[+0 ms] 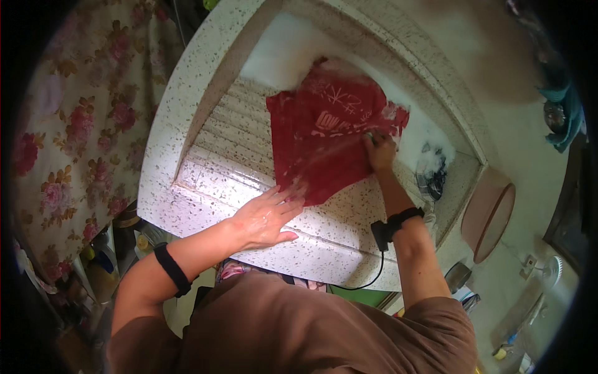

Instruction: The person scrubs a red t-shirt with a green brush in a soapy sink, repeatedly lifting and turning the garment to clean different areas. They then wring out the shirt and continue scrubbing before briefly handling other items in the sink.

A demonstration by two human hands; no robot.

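Observation:
A wet red T-shirt [330, 149] with white print and streaks of suds lies spread over the ridged slope of a speckled stone wash basin [163, 168]. My left hand [265, 218] rests flat at the shirt's lower left corner, fingers apart, pressing the cloth near the front ledge. On the shirt's right side, my right hand [381, 151] is closed, with a small pale-green piece like a bit of soap [369, 134] showing at its fingertips. The fingers partly hide that piece.
White foam and water [280, 53] fill the far end of the basin. A dark patterned cloth [431, 171] lies in suds at the right. Beyond the right wall stands a pinkish tub [489, 215]. A floral curtain [81, 131] hangs at the left.

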